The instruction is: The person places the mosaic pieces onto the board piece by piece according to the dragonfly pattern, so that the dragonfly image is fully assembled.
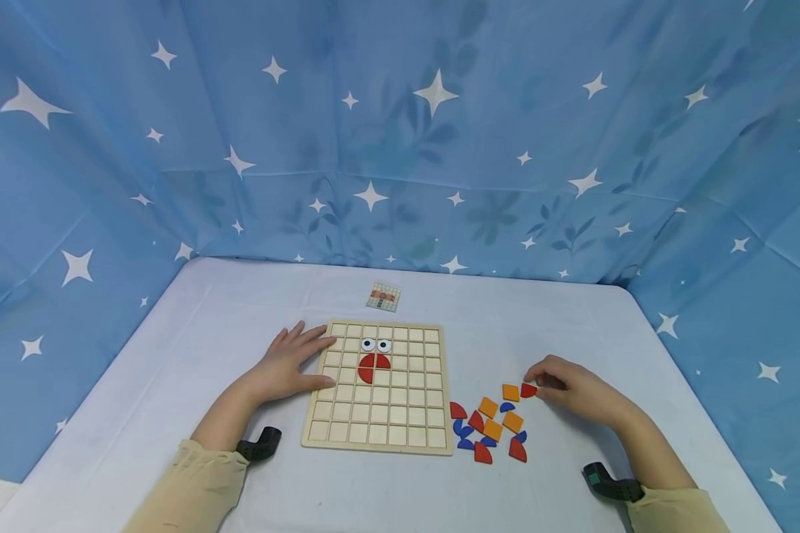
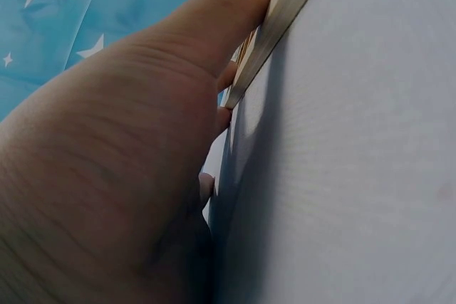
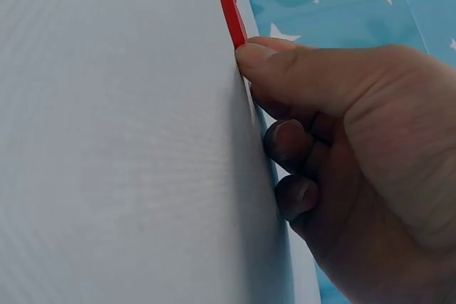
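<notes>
My left hand [image 1: 290, 366] rests at the left edge of a square wooden grid board [image 1: 373, 447], its fingers spread and fingertips over the rim. In the left wrist view the thumb lies along the board's side. Two round eye pieces [image 1: 368, 345] sit side by side in the upper cells, with three red quarter-circle pieces below them. Right of the board, my right hand [image 1: 580, 389] pinches a red quarter-circle tile [image 1: 528, 390] between thumb and forefinger. The same red tile [image 3: 232, 19] shows edge-on in the right wrist view, low at the tabletop, the other fingers curled.
Orange squares [image 1: 488, 407], red quarter circles [image 1: 518, 450] and small blue half-round pieces [image 1: 465, 444] lie loosely between the board and my right hand. A small picture card [image 1: 383, 297] lies behind the board on the white tabletop [image 1: 253, 296]. A blue starry curtain [image 1: 400, 133] hangs beyond the table.
</notes>
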`<state>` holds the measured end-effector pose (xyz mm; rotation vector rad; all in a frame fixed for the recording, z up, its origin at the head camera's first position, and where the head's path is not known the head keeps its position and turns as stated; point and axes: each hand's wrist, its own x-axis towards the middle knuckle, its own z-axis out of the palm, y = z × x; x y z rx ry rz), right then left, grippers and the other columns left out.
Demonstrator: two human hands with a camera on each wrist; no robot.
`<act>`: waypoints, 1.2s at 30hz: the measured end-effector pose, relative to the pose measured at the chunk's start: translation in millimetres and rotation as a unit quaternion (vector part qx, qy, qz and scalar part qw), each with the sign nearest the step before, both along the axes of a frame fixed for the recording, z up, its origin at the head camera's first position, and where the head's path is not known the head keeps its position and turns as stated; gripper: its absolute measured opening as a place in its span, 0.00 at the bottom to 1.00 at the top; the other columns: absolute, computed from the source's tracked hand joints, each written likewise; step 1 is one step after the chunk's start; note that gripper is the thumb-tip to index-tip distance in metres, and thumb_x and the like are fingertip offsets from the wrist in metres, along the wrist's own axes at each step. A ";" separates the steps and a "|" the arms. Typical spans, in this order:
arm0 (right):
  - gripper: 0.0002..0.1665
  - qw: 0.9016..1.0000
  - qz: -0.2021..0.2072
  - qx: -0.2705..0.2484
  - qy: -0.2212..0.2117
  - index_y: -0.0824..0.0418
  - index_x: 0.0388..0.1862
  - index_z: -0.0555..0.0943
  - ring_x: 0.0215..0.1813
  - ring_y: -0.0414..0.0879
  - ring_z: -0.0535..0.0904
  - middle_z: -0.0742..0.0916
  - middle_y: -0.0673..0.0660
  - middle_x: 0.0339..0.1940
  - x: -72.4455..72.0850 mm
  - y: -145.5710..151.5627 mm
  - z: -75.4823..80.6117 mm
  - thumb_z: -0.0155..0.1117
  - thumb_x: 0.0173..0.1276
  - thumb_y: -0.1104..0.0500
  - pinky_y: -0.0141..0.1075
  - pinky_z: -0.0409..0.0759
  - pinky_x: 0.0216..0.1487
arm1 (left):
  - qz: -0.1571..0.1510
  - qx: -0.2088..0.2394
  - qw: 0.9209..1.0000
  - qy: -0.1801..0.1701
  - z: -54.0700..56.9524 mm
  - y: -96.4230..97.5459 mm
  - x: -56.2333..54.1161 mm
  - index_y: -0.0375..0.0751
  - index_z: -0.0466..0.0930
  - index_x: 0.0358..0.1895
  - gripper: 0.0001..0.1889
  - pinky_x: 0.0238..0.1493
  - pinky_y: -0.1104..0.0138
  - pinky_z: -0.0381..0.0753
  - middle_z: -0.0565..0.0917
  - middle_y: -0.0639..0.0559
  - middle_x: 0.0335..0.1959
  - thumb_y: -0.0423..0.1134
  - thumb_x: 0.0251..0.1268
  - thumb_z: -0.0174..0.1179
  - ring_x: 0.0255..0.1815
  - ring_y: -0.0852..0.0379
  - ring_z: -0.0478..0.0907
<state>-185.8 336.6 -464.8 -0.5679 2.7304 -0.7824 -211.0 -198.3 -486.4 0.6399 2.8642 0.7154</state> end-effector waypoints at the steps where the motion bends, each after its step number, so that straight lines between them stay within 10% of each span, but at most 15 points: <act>1: 0.14 1.000 -0.003 -0.001 0.000 0.45 0.50 0.80 0.39 0.38 0.72 0.78 0.45 0.36 -0.2 0.2 -0.3 0.69 0.67 0.54 0.27 0.76 0.37 | 0.000 0.000 1.000 0.001 0.1 0.1 -0.1 0.54 0.66 0.74 0.44 0.78 0.39 0.36 0.59 0.47 0.79 0.68 0.55 0.65 0.81 0.34 0.42; 36: 0.13 0.997 -0.001 -0.005 0.077 0.44 0.46 0.81 0.37 0.36 0.72 0.80 0.42 0.40 -3.3 -9.2 2.7 0.73 0.63 0.54 0.27 0.76 0.36 | 0.002 0.000 1.000 -0.006 -1.6 0.0 -1.8 0.56 0.65 0.75 0.44 0.78 0.40 0.34 0.58 0.48 0.80 0.68 0.55 0.65 0.82 0.35 0.39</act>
